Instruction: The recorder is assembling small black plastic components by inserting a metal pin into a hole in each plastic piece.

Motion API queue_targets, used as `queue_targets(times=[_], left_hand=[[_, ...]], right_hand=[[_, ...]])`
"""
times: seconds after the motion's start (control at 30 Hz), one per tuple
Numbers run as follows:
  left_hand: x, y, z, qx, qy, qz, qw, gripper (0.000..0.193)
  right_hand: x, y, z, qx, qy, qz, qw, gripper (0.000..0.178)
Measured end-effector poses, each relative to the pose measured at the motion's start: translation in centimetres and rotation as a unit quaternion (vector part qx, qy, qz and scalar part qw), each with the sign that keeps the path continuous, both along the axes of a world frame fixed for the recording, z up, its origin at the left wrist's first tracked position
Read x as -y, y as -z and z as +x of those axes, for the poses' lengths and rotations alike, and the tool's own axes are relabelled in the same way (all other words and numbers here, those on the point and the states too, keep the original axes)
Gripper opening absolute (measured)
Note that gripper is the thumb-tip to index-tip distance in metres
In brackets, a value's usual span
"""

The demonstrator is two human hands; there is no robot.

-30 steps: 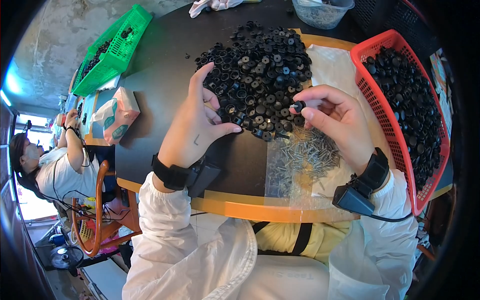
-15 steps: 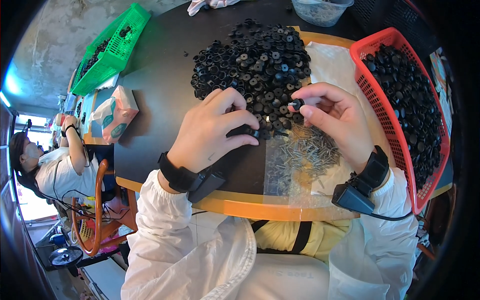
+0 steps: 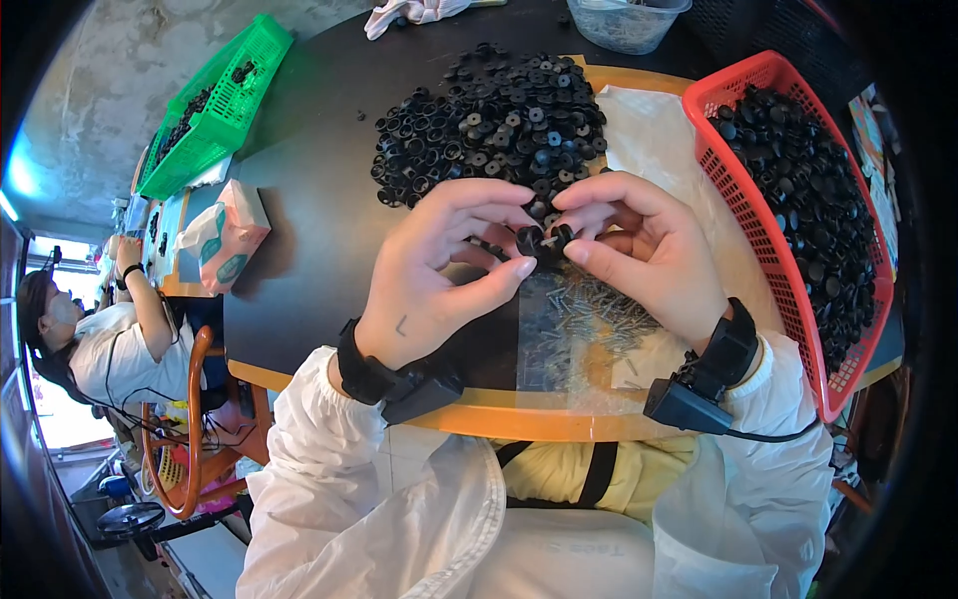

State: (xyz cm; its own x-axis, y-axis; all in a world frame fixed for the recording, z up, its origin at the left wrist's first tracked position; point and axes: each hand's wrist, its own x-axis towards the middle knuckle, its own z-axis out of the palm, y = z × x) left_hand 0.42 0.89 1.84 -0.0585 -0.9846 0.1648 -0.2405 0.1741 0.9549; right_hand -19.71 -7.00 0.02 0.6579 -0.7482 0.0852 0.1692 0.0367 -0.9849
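My left hand pinches a round black plastic cap between thumb and fingertips. Facing it, my right hand grips a small black disc with a metal screw pointing out of it toward the cap. Cap and screw tip are very close; whether they touch I cannot tell. Just beyond both hands lies a heap of black caps and discs. Loose metal screws are scattered on a clear plastic sheet below my right hand.
A red basket full of black knob-like parts stands at the right. On the left are a tissue pack and a green basket holding black parts. A clear tub sits at the back. A co-worker sits at far left.
My hands have come together over the near edge of the heap. The left has lifted the cap up and rightward; the right has brought the disc and screw leftward and slightly down.
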Motion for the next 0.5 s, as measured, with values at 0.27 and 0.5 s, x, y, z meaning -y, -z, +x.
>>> queue_targets(times=[0.27, 0.5], left_hand=[[0.2, 1.1, 0.2, -0.036, 0.024, -0.037, 0.998, 0.033], [0.3, 1.2, 0.2, -0.001, 0.033, -0.063, 0.997, 0.033]], right_hand=[[-0.2, -0.1, -0.1, -0.031, 0.0, -0.083, 0.996, 0.021], [-0.2, 0.1, 0.1, -0.031, 0.012, -0.105, 0.994, 0.02]])
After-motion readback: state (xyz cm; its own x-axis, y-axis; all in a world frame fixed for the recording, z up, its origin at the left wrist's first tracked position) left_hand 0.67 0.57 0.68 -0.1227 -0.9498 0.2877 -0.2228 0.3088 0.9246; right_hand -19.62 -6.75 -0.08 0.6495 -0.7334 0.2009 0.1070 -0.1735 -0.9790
